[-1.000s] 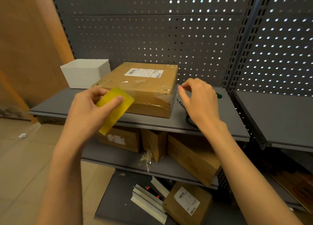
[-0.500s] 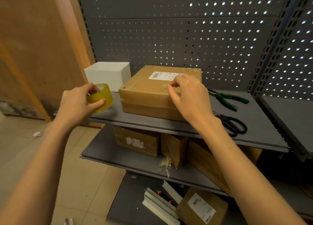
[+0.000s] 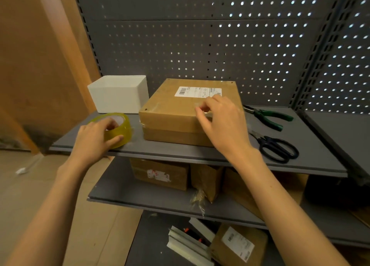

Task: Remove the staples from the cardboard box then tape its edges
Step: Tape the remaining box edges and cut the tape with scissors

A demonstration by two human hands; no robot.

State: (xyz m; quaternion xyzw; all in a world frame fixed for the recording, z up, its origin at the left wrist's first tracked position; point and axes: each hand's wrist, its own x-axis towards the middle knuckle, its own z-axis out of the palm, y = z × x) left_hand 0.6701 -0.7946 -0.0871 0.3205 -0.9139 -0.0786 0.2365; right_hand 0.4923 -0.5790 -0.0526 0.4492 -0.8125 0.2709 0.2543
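A brown cardboard box (image 3: 172,111) with a white shipping label lies flat on the grey top shelf (image 3: 200,151). Clear tape covers its top and front edge. My right hand (image 3: 220,121) rests on the box's front right part, its fingertips pinching at the tape there. To the left of the box a yellowish roll of tape (image 3: 118,128) lies flat on the shelf, and my left hand (image 3: 96,139) grips it with the thumb in its core. Green-handled pliers (image 3: 268,116) and black scissors (image 3: 278,148) lie on the shelf right of the box.
A white open container (image 3: 120,93) stands behind the tape roll. A perforated grey back panel (image 3: 200,45) closes the rear. Several cardboard boxes (image 3: 160,173) sit on the lower shelf, with another box and white strips on the bottom one. A wooden wall is at left.
My left hand has brought the tape roll down from mid-air and laid it flat on the shelf. My right hand moved from the shelf beside the box onto its top front edge.
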